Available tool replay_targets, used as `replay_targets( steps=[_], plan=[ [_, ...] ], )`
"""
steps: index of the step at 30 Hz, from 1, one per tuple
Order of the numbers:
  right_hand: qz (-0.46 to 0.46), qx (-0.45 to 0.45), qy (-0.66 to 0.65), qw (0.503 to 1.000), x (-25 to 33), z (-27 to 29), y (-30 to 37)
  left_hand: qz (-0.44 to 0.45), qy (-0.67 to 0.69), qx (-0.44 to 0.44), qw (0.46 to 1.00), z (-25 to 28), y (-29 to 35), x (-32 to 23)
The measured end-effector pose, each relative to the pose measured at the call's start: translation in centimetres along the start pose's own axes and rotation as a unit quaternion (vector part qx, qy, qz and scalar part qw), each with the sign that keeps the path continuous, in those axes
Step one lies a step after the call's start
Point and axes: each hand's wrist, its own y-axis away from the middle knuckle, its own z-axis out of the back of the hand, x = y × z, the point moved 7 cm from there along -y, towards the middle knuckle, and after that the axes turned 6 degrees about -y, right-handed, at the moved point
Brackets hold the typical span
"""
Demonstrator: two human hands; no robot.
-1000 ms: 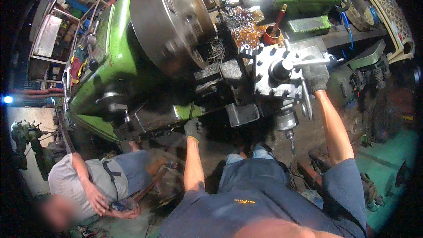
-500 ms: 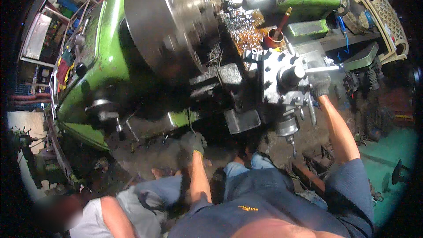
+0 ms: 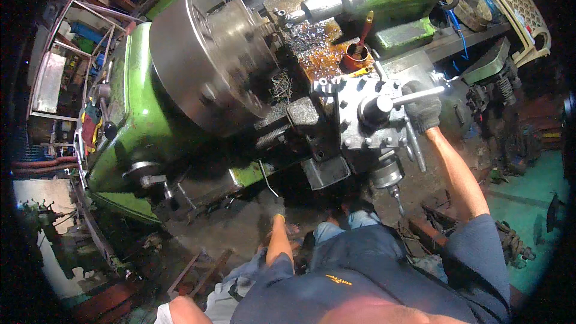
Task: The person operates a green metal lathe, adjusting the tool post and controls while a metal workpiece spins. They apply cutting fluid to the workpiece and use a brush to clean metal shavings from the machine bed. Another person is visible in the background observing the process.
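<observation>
A large green lathe stands before me, its big round chuck [image 3: 180, 60] at the left. My right hand [image 3: 423, 107], in a dark grey glove, rests against the right side of the square tool post [image 3: 366, 111], under its clamping lever [image 3: 423, 94]. Its fingers are partly hidden. My left hand [image 3: 274, 205], also gloved, is low in front of the lathe, at the lower end of a thin bent lever [image 3: 267, 179]. It is dark and smeared, so its fingers do not show.
A red pot [image 3: 356, 56] with a brush stands on the oily, chip-strewn carriage. The green tailstock [image 3: 390, 0] is behind it. A beige plastic chair [image 3: 516, 6] stands at the far right. Another person's pale clothing [image 3: 219, 300] shows at lower left.
The chuck was blurred by spinning and now shows its jaws more sharply. My left hand has dropped slightly toward me along the bent lever. The other person has shifted, mostly behind me.
</observation>
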Motion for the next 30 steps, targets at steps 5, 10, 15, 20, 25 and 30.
replay_targets(
  steps=[5, 10, 15, 20, 25, 30],
  plan=[
    [0.017, -0.015, -0.01, 1.0, 0.8, 0.7, -0.2, -0.057, -0.222, -0.156, 0.961, 8.3, 1.7, 1.1],
    [-0.033, 0.003, 0.039, 0.999, -0.7, -0.5, -0.1, -0.062, 0.204, -0.391, 0.896, 30.8, 7.2, -8.6],
    [-0.029, 0.006, 0.025, 0.999, 0.2, 0.1, -0.4, -0.172, 0.238, -0.507, 0.811, 49.5, 8.8, -15.9],
    [-0.004, -0.043, -0.005, 0.999, 1.5, 1.1, -0.2, -0.344, 0.196, -0.57, 0.72, 58.4, 5.9, -22.6],
    [0.035, -0.104, -0.015, 0.994, -0.6, 0.4, 0.2, -0.46, 0.08, -0.571, 0.675, 61.5, -1.5, -23.0],
    [-0.004, -0.022, -0.02, 1.0, 0.8, 0.6, -0.5, -0.439, 0.156, -0.561, 0.684, 61.3, -4.6, -20.8]
  ],
)
